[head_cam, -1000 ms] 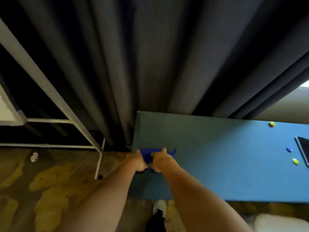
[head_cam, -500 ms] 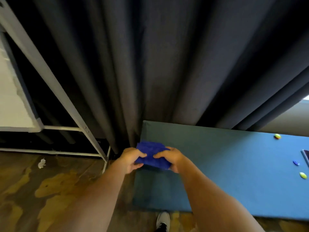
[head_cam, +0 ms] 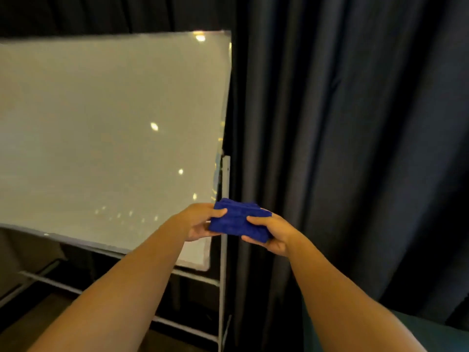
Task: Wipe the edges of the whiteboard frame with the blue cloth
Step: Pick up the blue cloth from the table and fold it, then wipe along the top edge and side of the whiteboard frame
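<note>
A folded blue cloth [head_cam: 237, 219] is held in the air between both hands. My left hand [head_cam: 200, 221] grips its left end and my right hand [head_cam: 272, 233] grips its right end. The whiteboard [head_cam: 109, 138] fills the left half of the view, tilted, with a thin pale frame; its right edge [head_cam: 226, 102] runs down to just above the cloth. The cloth hangs in front of the board's lower right corner, and I cannot tell whether it touches the frame.
A grey metal stand [head_cam: 223, 280] with crossbars holds the board, its upright post passing behind the cloth. Dark pleated curtains [head_cam: 355, 148] hang right of and behind the board. A corner of the blue table [head_cam: 431, 336] shows at bottom right.
Both hands have lifted the cloth off the blue table and carried it left and up to the whiteboard's lower right corner. The view swung from the table to the board.
</note>
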